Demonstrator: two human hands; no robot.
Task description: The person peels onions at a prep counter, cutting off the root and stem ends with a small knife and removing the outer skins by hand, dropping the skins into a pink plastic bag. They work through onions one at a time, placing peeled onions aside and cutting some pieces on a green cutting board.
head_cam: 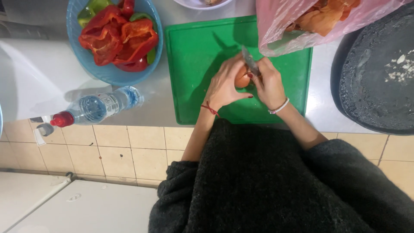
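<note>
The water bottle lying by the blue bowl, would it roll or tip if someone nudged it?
The water bottle lies on its side, so it cannot tip, but its round body would probably roll across the smooth white counter. It looks like thin clear plastic, so it may dent under a firm grip. How full it is cannot be told, so neither can its weight.

2 hands (224,86) (269,84), 1 onion (242,80), 1 knife (250,61), 1 green cutting board (194,51), 1 blue bowl (92,69), 1 water bottle (97,107), 1 pink bag (280,26).
</note>
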